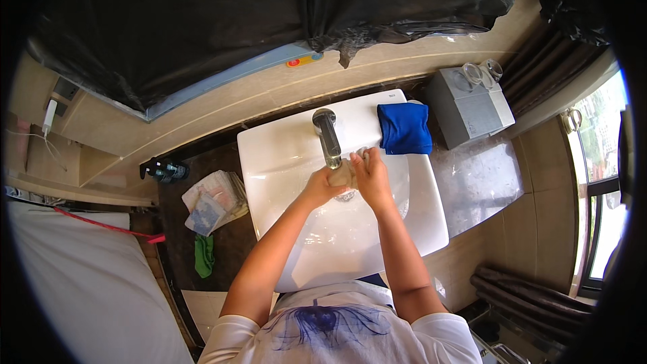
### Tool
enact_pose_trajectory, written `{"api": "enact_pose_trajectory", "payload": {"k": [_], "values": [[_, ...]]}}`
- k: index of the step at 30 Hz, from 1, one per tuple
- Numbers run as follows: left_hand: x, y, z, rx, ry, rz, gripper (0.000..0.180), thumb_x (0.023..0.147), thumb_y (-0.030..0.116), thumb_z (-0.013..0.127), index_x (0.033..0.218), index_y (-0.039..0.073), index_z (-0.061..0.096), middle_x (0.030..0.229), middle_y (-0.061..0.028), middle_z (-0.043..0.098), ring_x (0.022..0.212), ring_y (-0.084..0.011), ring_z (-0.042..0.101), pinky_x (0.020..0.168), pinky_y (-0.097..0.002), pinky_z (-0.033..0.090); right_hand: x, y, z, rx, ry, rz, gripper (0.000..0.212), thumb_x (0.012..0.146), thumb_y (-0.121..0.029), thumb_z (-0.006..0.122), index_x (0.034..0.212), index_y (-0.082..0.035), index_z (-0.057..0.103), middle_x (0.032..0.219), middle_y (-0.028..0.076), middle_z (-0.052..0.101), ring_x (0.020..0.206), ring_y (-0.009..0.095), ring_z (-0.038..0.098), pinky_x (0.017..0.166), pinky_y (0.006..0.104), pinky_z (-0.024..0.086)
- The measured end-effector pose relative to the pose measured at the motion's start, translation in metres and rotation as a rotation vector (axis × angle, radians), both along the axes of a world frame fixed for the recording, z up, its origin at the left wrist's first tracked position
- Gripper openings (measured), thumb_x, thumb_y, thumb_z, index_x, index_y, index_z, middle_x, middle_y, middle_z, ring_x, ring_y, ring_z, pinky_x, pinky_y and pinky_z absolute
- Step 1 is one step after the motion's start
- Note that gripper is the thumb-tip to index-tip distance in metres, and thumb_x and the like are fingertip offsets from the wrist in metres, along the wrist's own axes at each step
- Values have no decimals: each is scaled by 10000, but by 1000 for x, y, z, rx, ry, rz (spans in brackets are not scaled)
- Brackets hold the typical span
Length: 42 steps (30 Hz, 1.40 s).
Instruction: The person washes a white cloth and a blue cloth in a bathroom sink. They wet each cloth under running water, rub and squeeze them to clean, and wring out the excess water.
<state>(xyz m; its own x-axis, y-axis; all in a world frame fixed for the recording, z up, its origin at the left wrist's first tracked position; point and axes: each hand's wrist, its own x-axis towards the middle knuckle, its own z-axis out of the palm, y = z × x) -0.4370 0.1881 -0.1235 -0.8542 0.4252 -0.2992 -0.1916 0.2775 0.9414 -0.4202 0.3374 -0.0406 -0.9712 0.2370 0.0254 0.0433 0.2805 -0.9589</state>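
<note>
Both hands are together over the white sink (269,141), just under the spout of the chrome faucet (327,136). A wet beige cloth (344,174) is bunched between them. My left hand (321,187) grips its left side, with the fingers partly hidden behind the cloth. On the other side my right hand (371,178) has its fingers curled round the cloth. Water glistens in the basin around the drain (345,196) below. A folded blue cloth (404,128) lies over the sink's back right corner.
Left of the sink, the dark counter holds a stack of folded cloths (216,199), a green cloth (203,255) and dark pump bottles (165,170). At the back right stands a grey box (472,106) with clear glass-like items (475,74) on top. Black plastic sheeting (202,20) hangs above.
</note>
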Motion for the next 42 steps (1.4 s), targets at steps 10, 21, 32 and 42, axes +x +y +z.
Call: {"api": "enact_pose_trajectory", "payload": {"k": [10,21,32,42], "values": [[3,23,0,13,380,22,438,660,145,721,1064,61,575,1035,-96,592,941,-216,567,812,-318,449,4,1,7,-686,-118,-11,201,871,-166,582,972,-35,468,831,30,550,750,91,529,662,229,443],[7,10,-2,609,-261,401,402,762,3,532,1161,36,490,1077,-77,572,1006,-174,535,873,-315,417,6,20,-42,-556,-147,-148,134,878,-113,538,939,-23,460,790,38,544,648,85,504,563,209,426],[32,-6,52,1067,-362,577,428,686,43,468,1114,43,457,1079,-91,516,1039,-222,484,943,-368,363,1,-23,-34,-1218,-667,192,363,926,-228,352,1176,15,454,1082,160,534,954,261,553,844,445,473],[19,13,20,595,-174,884,704,807,432,603,1276,91,204,1248,-103,323,1155,-179,360,957,-387,314,-25,-42,-62,-1518,-355,-148,247,893,-203,442,1044,-8,467,1040,114,519,998,239,499,892,382,382]]}}
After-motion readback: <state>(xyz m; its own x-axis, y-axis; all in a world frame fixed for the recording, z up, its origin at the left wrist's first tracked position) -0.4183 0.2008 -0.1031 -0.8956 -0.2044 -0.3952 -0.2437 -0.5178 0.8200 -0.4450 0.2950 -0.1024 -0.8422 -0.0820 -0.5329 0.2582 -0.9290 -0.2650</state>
